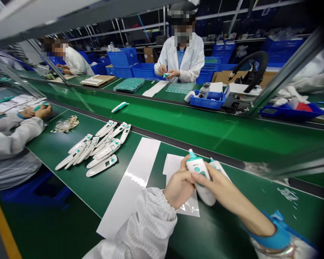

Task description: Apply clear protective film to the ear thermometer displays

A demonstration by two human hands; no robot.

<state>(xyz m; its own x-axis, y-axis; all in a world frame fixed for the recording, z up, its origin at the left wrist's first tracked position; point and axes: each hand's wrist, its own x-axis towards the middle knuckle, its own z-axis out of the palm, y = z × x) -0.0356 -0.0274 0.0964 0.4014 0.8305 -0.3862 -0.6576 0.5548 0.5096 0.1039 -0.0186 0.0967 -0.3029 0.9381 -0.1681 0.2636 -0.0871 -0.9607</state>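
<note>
Left grip point(179, 184) and right grip point(218, 183), both closed around a white-and-teal ear thermometer point(199, 165) above the green desk point(105, 190).

**One head-worn view, forward and down**

The single camera sits on the person's head, above a dark-green, flat-topped workbench point(259, 190), facing forward and down across it. The bare left hand point(179, 187) and bare right hand point(217, 182) show close up, below and right of centre. A bright-green, flat conveyor belt point(164, 113) crosses the middle distance; farther off, near the top, a co-worker in a white coat point(194, 54) stands opposite. The workbench slants down rightward in view.
</note>
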